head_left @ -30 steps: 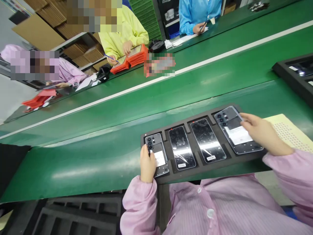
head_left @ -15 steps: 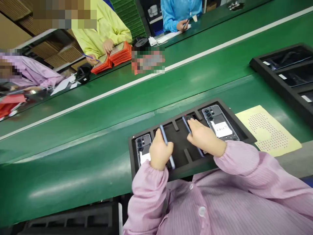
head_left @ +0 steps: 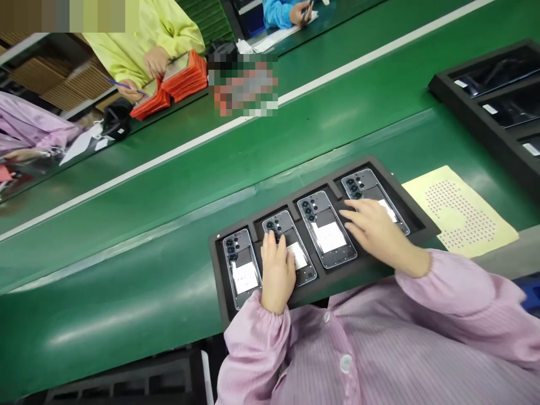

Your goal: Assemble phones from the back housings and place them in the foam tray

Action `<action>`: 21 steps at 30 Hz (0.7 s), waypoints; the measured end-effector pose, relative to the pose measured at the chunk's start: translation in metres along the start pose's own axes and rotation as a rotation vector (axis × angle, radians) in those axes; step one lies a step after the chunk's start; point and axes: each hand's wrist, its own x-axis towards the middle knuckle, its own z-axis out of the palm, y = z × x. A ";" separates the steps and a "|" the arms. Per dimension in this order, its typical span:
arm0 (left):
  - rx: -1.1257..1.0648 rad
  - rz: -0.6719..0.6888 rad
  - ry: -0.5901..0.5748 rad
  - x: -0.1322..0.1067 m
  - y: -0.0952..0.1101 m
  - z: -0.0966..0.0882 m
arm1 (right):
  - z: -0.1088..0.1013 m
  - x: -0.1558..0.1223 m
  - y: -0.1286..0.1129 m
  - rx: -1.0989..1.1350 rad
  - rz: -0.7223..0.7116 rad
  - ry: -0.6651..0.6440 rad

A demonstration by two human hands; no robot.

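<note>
A black foam tray (head_left: pixel 219 292) lies on the green belt near me and holds several phones, all back side up with camera clusters and white labels showing. My left hand (head_left: pixel 277 273) rests flat, fingers stretched, on the second phone from the left (head_left: pixel 282 228). My right hand (head_left: pixel 375 230) lies open over the gap between the third phone (head_left: pixel 324 228) and the rightmost phone (head_left: pixel 360 183), fingers spread. The leftmost phone (head_left: pixel 240 264) is untouched. Neither hand grips anything.
A pale yellow perforated sheet (head_left: pixel 459 211) lies right of the tray. Another black tray (head_left: pixel 489 101) with dark items sits at the far right. Across the belt's white stripe, people in yellow, pink and blue coats work with orange stacks (head_left: pixel 177 84) and papers. Empty black trays (head_left: pixel 126 382) sit below the belt edge.
The two middle phones, held on edge half a second ago, now lie back side up in their slots. Both hands have flattened onto them. The camera has tilted down.
</note>
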 end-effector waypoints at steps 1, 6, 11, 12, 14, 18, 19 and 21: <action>0.038 0.042 -0.021 -0.005 -0.001 0.000 | -0.006 -0.007 0.012 -0.018 -0.001 0.034; 0.106 0.361 -0.035 -0.033 0.006 -0.003 | -0.020 -0.046 0.079 -0.181 0.015 0.146; 0.233 0.593 -0.067 -0.041 0.020 0.004 | -0.015 -0.066 0.096 -0.098 0.102 0.088; 0.243 0.598 -0.061 -0.040 0.021 0.005 | -0.014 -0.067 0.096 -0.073 0.118 0.073; 0.242 0.616 -0.056 -0.037 0.020 0.005 | -0.013 -0.066 0.094 -0.045 0.149 0.048; 0.231 0.625 -0.041 -0.035 0.020 0.005 | -0.013 -0.062 0.090 -0.077 0.192 0.046; 0.222 0.621 -0.035 -0.035 0.020 0.005 | -0.013 -0.061 0.089 -0.085 0.194 0.045; 0.175 0.615 -0.022 -0.035 0.021 0.003 | -0.015 -0.059 0.088 -0.084 0.194 0.037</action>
